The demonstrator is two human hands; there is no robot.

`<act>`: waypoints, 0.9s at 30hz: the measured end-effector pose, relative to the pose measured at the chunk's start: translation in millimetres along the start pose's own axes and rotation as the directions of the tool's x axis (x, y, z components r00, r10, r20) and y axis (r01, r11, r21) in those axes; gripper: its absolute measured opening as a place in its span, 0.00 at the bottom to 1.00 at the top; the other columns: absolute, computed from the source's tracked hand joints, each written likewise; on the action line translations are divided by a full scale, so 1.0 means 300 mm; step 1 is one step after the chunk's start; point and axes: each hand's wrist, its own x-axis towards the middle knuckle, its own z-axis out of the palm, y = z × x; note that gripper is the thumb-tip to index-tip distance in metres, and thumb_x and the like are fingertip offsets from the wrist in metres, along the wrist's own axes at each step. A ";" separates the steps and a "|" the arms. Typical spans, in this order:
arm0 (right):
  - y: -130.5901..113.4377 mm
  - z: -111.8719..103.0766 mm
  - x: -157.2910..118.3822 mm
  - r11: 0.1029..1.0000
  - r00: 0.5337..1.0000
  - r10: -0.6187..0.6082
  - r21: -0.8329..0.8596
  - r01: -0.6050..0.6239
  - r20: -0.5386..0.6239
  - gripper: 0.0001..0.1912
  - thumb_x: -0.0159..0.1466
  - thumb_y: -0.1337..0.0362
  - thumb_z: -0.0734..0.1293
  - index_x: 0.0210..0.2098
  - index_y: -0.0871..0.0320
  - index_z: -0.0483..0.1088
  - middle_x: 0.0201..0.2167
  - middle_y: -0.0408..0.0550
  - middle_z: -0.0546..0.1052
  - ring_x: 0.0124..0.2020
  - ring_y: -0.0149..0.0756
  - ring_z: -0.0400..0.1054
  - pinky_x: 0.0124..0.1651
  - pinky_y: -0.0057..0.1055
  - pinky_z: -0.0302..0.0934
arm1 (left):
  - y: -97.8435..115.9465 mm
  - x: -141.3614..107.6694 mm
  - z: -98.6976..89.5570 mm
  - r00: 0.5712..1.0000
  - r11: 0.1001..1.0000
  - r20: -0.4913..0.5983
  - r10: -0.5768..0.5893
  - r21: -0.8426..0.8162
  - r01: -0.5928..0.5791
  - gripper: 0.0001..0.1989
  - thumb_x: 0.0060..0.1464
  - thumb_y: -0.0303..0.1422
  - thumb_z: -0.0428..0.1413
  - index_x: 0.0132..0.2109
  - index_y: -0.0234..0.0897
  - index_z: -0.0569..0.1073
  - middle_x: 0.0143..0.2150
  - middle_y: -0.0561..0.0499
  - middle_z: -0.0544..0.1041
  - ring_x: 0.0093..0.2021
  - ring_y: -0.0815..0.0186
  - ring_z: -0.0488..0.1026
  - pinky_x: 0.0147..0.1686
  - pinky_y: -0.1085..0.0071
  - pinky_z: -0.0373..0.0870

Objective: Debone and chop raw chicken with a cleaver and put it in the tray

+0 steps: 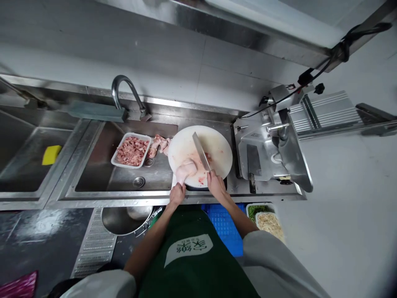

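Observation:
My left hand [178, 194] is closed around the thin end of a raw chicken leg [186, 169], at the near left edge of a round white cutting board [221, 142]. The leg's thick end rests on the board. In my right hand [216, 185] is the handle of a cleaver [201, 151], its broad blade pointing away from me over the middle of the board. Beside the blade lie small red meat scraps [208, 157]. More raw chicken pieces [159, 145] lie left of the board, by the sink.
A white basket of chopped meat [132, 151] stands in the steel sink [102, 174] under a curved faucet [127, 89]. To the right are a slicing machine [279, 140] and a second cleaver [253, 161]. Below the counter are a blue crate [226, 225], a metal pot [118, 221] and food tubs [269, 225].

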 end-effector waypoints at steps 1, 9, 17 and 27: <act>-0.028 0.005 -0.007 1.000 1.000 -0.027 0.009 0.027 0.000 0.17 0.76 0.59 0.51 0.53 0.61 0.65 0.38 0.55 0.81 0.39 0.41 0.76 0.40 0.30 0.59 | 0.001 -0.001 0.001 1.000 1.000 0.000 -0.002 0.005 0.002 0.21 0.70 0.40 0.42 0.53 0.30 0.73 0.47 0.34 0.80 0.50 0.54 0.78 0.44 0.67 0.68; -0.084 -0.057 -0.017 0.995 0.997 -0.077 0.067 0.077 -0.006 0.17 0.75 0.59 0.54 0.52 0.63 0.67 0.36 0.58 0.81 0.39 0.43 0.77 0.41 0.30 0.63 | 0.013 -0.012 -0.004 1.000 1.000 -0.005 0.009 0.028 -0.009 0.21 0.70 0.40 0.42 0.52 0.29 0.73 0.49 0.33 0.80 0.51 0.53 0.78 0.46 0.66 0.69; -0.097 -0.100 0.000 0.975 0.914 -0.028 0.189 0.114 -0.404 0.24 0.76 0.55 0.50 0.56 0.67 0.65 0.38 0.61 0.80 0.40 0.45 0.77 0.41 0.34 0.67 | 0.012 -0.012 -0.007 1.000 1.000 0.001 -0.013 -0.002 0.013 0.19 0.69 0.39 0.43 0.53 0.31 0.72 0.50 0.34 0.80 0.50 0.53 0.79 0.46 0.66 0.71; -0.015 0.027 0.073 0.994 0.992 -0.060 0.103 0.048 0.115 0.20 0.76 0.56 0.54 0.53 0.62 0.69 0.42 0.57 0.81 0.44 0.43 0.76 0.43 0.29 0.63 | 0.005 -0.010 -0.012 1.000 1.000 -0.008 0.014 0.018 -0.014 0.22 0.70 0.40 0.41 0.54 0.30 0.72 0.50 0.33 0.80 0.52 0.53 0.77 0.47 0.66 0.70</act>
